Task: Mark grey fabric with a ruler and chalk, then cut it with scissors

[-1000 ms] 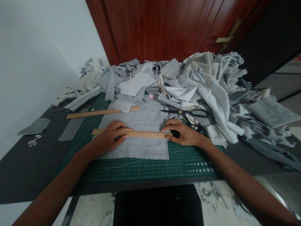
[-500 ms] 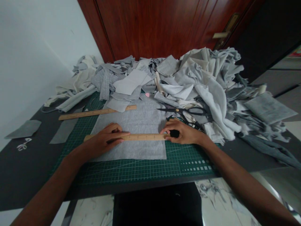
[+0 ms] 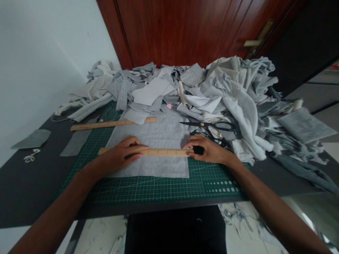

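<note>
A wooden ruler [image 3: 166, 152] lies crosswise over a grey piece of fabric [image 3: 164, 132], which rests on a green gridded cutting mat [image 3: 159, 190]. My left hand [image 3: 124, 153] presses on the ruler toward its left end, its fingers along the far edge and the thumb along the near edge. At the other end, my right hand [image 3: 205, 150] has thumb and fingertips closed on the ruler near the fabric's right edge. A black patch shows inside the right hand's curl; I cannot make out what it is.
Black scissors [image 3: 209, 125] lie just beyond my right hand. A second wooden ruler [image 3: 111, 124] crosses the fabric's upper left, partly under a scrap. Piled grey and white cloth scraps [image 3: 225, 84] fill the table's back, before a red-brown door [image 3: 180, 31]. A pink piece [image 3: 168, 106] sits on the fabric.
The camera view has shifted slightly, so the scene sits a little further right. Both hands keep their places on the ruler, with no clear movement.
</note>
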Demonstrator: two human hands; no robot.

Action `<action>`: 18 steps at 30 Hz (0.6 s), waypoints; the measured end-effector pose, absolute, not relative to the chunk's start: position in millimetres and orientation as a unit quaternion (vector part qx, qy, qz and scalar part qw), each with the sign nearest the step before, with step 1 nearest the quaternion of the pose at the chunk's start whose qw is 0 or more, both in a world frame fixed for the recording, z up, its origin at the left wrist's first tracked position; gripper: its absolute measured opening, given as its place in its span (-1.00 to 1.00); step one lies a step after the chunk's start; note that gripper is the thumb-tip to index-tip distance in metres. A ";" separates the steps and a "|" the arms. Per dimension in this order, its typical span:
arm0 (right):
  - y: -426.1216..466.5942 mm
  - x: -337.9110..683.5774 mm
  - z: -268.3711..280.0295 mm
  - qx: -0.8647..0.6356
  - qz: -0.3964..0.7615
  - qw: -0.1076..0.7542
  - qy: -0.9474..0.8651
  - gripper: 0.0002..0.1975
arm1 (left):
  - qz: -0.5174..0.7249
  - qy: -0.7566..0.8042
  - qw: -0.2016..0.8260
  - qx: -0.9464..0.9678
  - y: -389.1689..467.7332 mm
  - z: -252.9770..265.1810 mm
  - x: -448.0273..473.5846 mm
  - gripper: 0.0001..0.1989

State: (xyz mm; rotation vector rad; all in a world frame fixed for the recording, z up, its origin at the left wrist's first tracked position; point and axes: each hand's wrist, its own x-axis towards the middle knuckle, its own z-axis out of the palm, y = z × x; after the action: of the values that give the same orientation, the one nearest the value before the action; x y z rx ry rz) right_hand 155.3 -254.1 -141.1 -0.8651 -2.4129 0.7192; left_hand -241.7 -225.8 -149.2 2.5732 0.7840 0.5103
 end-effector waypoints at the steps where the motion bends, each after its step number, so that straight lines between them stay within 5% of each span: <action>1: -254.4 154.6 -140.2 -0.315 0.263 0.238 -0.880 -0.81 | 0.183 0.277 0.197 0.923 -226.0 -149.0 -241.2 -0.65; 18: -240.2 128.8 -128.3 -0.362 0.200 0.266 -0.871 -0.81 | 0.203 0.279 0.194 0.918 -228.6 -147.3 -234.7 -0.64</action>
State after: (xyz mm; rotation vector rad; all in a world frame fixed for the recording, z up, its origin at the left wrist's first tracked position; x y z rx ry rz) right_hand 128.8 -240.2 -128.3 -0.9770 -2.3521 0.5410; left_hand -234.7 -228.6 -147.3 2.5751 0.7810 0.5692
